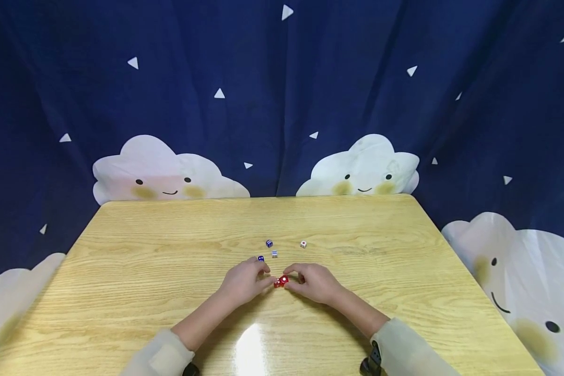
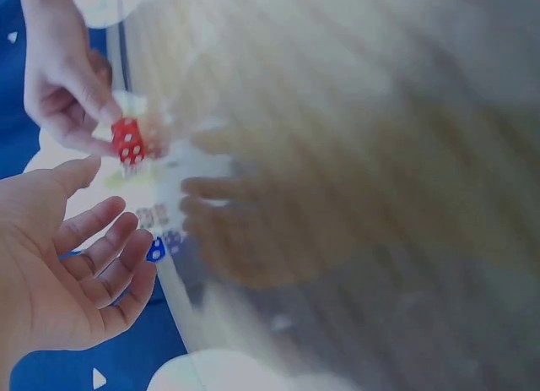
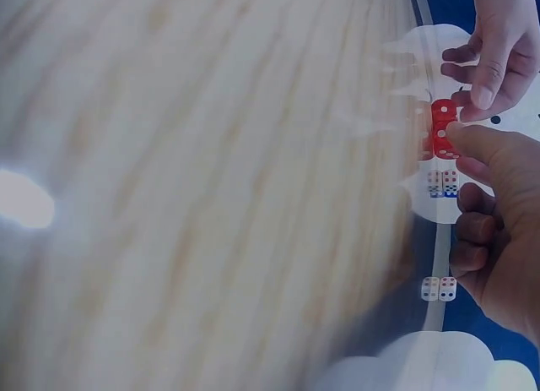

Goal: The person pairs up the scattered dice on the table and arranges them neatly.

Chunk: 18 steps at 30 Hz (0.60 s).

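Two red dice stand side by side on the table between the hands, close together. My right hand pinches the right one, a red die, between thumb and index finger. From the other side my left hand has its thumb tip near the left red die. Its fingers are spread and loosely bent in the left wrist view, holding nothing. Just beyond those fingertips sits a blue die, partly covered by the hand in the head view.
Farther back on the wooden table lie another blue die, a white die and, to the right, a second white die. A dark blue curtain with clouds hangs behind the table's far edge.
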Available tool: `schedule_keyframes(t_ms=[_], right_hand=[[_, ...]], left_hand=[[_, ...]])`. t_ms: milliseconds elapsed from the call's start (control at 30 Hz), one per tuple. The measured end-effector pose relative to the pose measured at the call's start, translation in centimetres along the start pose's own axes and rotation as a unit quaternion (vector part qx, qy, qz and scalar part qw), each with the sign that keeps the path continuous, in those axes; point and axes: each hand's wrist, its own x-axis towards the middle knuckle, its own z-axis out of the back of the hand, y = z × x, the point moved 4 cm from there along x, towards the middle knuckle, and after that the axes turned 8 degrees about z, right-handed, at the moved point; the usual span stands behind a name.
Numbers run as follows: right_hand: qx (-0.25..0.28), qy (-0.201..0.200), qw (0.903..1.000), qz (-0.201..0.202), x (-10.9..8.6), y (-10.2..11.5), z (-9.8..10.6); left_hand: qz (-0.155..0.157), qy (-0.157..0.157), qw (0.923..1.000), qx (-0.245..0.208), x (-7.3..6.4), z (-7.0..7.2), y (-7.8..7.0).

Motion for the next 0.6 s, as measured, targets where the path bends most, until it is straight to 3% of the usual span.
schedule_keyframes(t_ms=[267,600], right_hand=[[-0.005,0.013,0.9999,-0.008,0.0,-0.1,0.1],[-0.005,0.019,0.9997,-0.013,-0.1,0.0,0.1]], left_hand=[[0.048,-0.005,0.9985,-0.024,1.1,1.6,1.8],[0.088,0.004,0.9958,-0.027,2.9,1.0,3.1]])
